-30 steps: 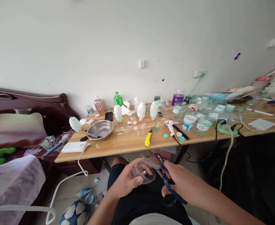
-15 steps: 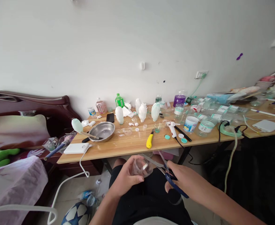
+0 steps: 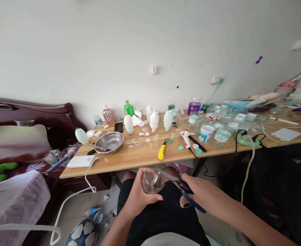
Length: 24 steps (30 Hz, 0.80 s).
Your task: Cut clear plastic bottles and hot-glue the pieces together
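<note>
Over my lap, my left hand [image 3: 141, 194] is wrapped round a clear plastic bottle piece [image 3: 153, 183], cup-shaped and cut off. My right hand [image 3: 195, 191] holds scissors [image 3: 191, 201] with dark blue handles; the blades are parted and point left toward the piece's rim. Whether they touch the plastic I cannot tell. A thin curl of clear plastic shows by the right hand. On the table [image 3: 130, 164] just ahead lie a yellow utility knife [image 3: 162, 151] and a white glue gun [image 3: 185, 139].
A metal bowl [image 3: 111, 142] with a stick across it and a white power bank [image 3: 80, 161] are at left. White-coated balloon-like shapes [image 3: 154, 121] stand mid-table. Several clear bottles [image 3: 221, 135] crowd the right, near a power strip [image 3: 248, 140]. A ball [image 3: 81, 233] lies on the floor.
The bottle piece has turned slightly in my left hand, its thumb now reaching further right. My right hand and scissors have barely shifted. The whole view has moved a little.
</note>
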Each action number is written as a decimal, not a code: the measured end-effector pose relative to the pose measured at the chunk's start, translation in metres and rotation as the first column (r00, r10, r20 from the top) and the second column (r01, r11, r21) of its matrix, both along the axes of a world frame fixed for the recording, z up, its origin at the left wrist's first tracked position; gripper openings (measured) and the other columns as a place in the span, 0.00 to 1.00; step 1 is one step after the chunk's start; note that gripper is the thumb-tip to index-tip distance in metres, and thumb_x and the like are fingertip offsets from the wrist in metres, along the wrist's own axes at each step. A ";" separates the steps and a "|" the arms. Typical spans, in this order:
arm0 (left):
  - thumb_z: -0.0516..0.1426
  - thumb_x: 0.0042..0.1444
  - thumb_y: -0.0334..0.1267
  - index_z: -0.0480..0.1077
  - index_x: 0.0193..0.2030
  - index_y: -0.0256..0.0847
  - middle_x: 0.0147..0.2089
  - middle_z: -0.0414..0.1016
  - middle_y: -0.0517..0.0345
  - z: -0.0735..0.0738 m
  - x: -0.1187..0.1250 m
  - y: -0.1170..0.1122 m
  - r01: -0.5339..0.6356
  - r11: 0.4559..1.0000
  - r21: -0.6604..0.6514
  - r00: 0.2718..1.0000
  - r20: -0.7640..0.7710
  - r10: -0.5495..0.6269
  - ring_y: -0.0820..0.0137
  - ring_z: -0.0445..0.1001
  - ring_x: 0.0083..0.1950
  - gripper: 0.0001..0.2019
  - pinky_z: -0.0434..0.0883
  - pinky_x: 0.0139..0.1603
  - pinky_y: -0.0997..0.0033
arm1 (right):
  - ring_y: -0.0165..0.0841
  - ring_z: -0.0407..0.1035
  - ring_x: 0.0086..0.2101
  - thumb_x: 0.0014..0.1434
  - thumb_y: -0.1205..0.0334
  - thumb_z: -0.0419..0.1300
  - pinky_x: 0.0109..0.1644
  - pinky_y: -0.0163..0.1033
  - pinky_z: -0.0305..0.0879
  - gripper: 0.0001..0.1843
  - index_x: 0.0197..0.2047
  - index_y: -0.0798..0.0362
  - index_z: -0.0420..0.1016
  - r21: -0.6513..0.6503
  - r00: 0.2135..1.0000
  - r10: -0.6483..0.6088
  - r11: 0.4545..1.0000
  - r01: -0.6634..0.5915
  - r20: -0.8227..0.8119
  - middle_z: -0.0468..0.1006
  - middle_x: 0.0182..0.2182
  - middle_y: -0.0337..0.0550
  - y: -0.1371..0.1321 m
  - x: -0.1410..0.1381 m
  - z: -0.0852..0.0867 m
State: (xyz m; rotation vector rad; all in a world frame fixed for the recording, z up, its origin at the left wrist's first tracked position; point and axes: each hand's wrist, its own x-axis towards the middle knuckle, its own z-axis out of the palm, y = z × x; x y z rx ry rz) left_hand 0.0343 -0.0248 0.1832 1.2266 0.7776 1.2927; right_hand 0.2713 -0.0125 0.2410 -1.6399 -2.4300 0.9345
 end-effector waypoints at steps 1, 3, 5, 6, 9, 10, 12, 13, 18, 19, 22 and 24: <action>0.75 0.35 0.41 0.67 0.46 0.42 0.45 0.67 0.57 0.002 0.000 0.000 0.018 1.000 -0.016 1.000 0.000 -0.018 0.81 0.60 0.28 0.32 0.59 0.26 0.81 | 0.39 0.75 0.39 0.53 0.65 0.61 0.39 0.35 0.61 0.13 0.33 0.47 0.57 -0.003 1.000 0.006 1.000 -0.006 -0.018 0.80 0.37 0.44 -0.002 0.000 0.000; 0.74 0.35 0.44 0.69 0.47 0.41 0.45 0.67 0.57 0.003 -0.001 0.000 0.062 0.997 -0.038 0.998 -0.002 -0.063 0.79 0.62 0.29 0.32 0.62 0.27 0.80 | 0.40 0.73 0.42 0.52 0.61 0.62 0.42 0.37 0.62 0.14 0.35 0.48 0.58 0.037 0.999 0.022 0.999 -0.020 -0.048 0.79 0.39 0.45 -0.005 0.001 -0.001; 0.73 0.37 0.46 0.71 0.50 0.41 0.46 0.66 0.54 0.002 -0.002 0.000 0.078 0.996 -0.033 0.996 -0.027 -0.079 0.73 0.66 0.36 0.32 0.66 0.33 0.76 | 0.42 0.72 0.44 0.51 0.56 0.65 0.43 0.38 0.62 0.17 0.36 0.48 0.59 0.081 0.998 0.032 0.996 -0.027 -0.059 0.78 0.40 0.45 -0.006 0.001 -0.003; 0.73 0.39 0.46 0.72 0.52 0.41 0.46 0.66 0.53 0.002 -0.004 0.000 0.079 0.997 -0.026 0.996 -0.043 -0.080 0.69 0.67 0.40 0.32 0.67 0.36 0.74 | 0.43 0.72 0.43 0.50 0.54 0.65 0.42 0.38 0.61 0.18 0.36 0.48 0.59 0.091 0.998 0.032 0.995 -0.027 -0.051 0.78 0.40 0.45 -0.005 0.001 -0.004; 0.70 0.45 0.47 0.70 0.58 0.43 0.47 0.67 0.51 -0.001 -0.008 0.000 0.081 0.997 -0.009 0.996 -0.032 -0.081 0.66 0.66 0.44 0.33 0.66 0.39 0.73 | 0.42 0.74 0.37 0.50 0.51 0.66 0.34 0.37 0.57 0.19 0.35 0.48 0.61 0.081 0.999 0.004 0.997 -0.006 0.033 0.79 0.35 0.42 -0.002 -0.001 -0.006; 0.69 0.46 0.47 0.70 0.59 0.43 0.46 0.67 0.51 -0.002 -0.009 0.000 0.087 0.996 0.002 0.996 -0.015 -0.087 0.67 0.66 0.44 0.33 0.66 0.38 0.74 | 0.43 0.74 0.35 0.50 0.50 0.67 0.32 0.37 0.54 0.19 0.34 0.48 0.62 0.085 0.998 -0.007 0.996 0.001 0.068 0.79 0.33 0.42 -0.001 -0.002 -0.006; 0.69 0.46 0.49 0.70 0.59 0.42 0.45 0.68 0.52 -0.002 -0.011 0.000 0.099 0.995 0.027 0.995 0.013 -0.100 0.69 0.66 0.41 0.33 0.65 0.36 0.76 | 0.44 0.75 0.34 0.49 0.47 0.67 0.29 0.36 0.49 0.20 0.33 0.48 0.63 0.108 0.991 -0.030 0.994 0.015 0.134 0.79 0.31 0.42 0.001 -0.002 -0.007; 0.69 0.46 0.50 0.70 0.59 0.41 0.44 0.68 0.52 -0.002 -0.012 0.000 0.105 0.994 0.032 0.994 0.018 -0.106 0.70 0.66 0.40 0.34 0.64 0.36 0.76 | 0.45 0.75 0.33 0.48 0.46 0.68 0.29 0.36 0.48 0.20 0.32 0.48 0.64 0.122 0.986 -0.040 0.992 0.021 0.160 0.79 0.31 0.42 0.002 -0.003 -0.007; 0.70 0.41 0.54 0.66 0.58 0.44 0.42 0.73 0.55 -0.001 -0.014 0.001 0.104 0.993 0.058 0.988 0.104 -0.110 0.79 0.63 0.29 0.38 0.61 0.27 0.81 | 0.41 0.75 0.31 0.47 0.52 0.68 0.28 0.35 0.46 0.17 0.29 0.48 0.63 0.136 0.988 -0.066 0.990 0.047 0.140 0.78 0.26 0.38 0.001 -0.002 -0.012; 0.70 0.41 0.54 0.65 0.55 0.44 0.42 0.75 0.54 -0.001 -0.014 0.001 0.104 0.992 0.070 0.985 0.128 -0.112 0.80 0.62 0.27 0.36 0.60 0.25 0.81 | 0.40 0.75 0.31 0.47 0.55 0.67 0.28 0.35 0.48 0.16 0.28 0.48 0.61 0.116 0.993 -0.055 0.992 0.043 0.106 0.78 0.27 0.37 0.000 -0.003 -0.012; 0.68 0.45 0.54 0.65 0.50 0.44 0.43 0.78 0.50 -0.002 -0.013 0.002 0.117 0.990 0.081 0.979 0.156 -0.129 0.79 0.64 0.27 0.30 0.63 0.26 0.80 | 0.38 0.74 0.33 0.48 0.64 0.63 0.32 0.35 0.53 0.14 0.29 0.48 0.57 0.047 1.000 -0.016 0.999 0.016 -0.005 0.79 0.30 0.37 -0.005 -0.004 -0.010; 0.68 0.47 0.54 0.65 0.50 0.44 0.46 0.78 0.49 -0.003 -0.010 0.001 0.115 0.991 0.070 0.979 0.161 -0.125 0.77 0.66 0.29 0.29 0.66 0.29 0.77 | 0.37 0.74 0.35 0.49 0.67 0.60 0.34 0.35 0.56 0.14 0.30 0.47 0.55 0.032 0.999 -0.013 0.999 0.014 -0.034 0.80 0.33 0.39 -0.009 -0.006 -0.008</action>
